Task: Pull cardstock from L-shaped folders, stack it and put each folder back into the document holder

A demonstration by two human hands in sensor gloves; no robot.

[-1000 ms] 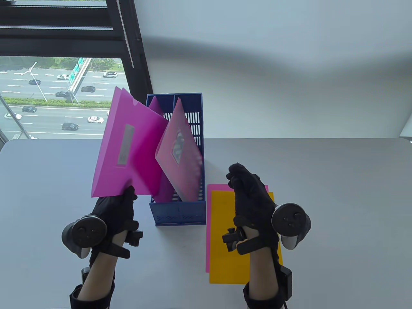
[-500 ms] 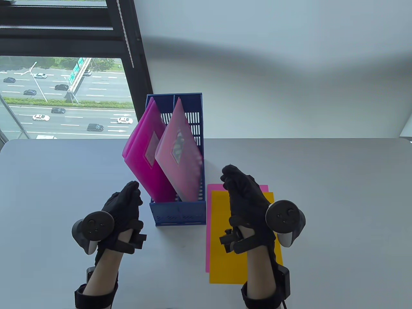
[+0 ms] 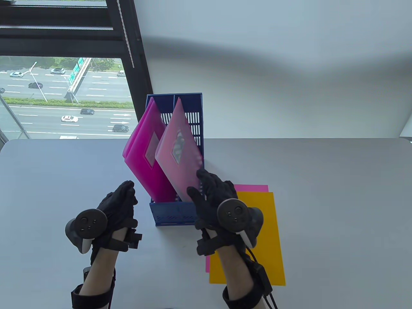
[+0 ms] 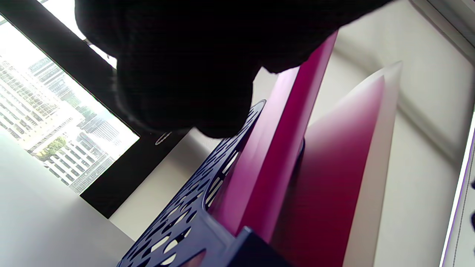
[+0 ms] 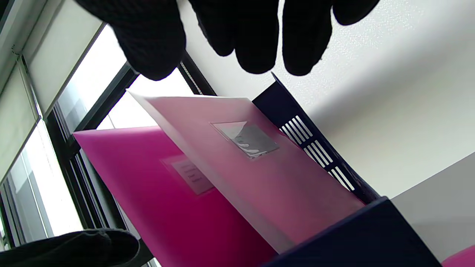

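A blue document holder (image 3: 175, 212) stands mid-table. A magenta folder (image 3: 141, 154) leans in its left compartment and a frosted pink folder (image 3: 178, 149) in its right one. My right hand (image 3: 198, 184) reaches the frosted folder's lower right edge, fingers spread; in the right wrist view the fingertips (image 5: 256, 40) hang apart above that folder (image 5: 259, 178). My left hand (image 3: 127, 189) hovers left of the holder and holds nothing. Yellow cardstock (image 3: 260, 231) lies on pink cardstock (image 3: 254, 187) to the holder's right.
A window with a dark frame (image 3: 128, 48) is behind the holder at the table's far left, and a white wall (image 3: 273, 64) runs along the back edge. Bare grey tabletop (image 3: 338, 209) stretches to the right of the cardstock.
My left hand set the magenta folder into the left compartment, let go and drew back. My right hand moved left from over the cardstock to the frosted folder.
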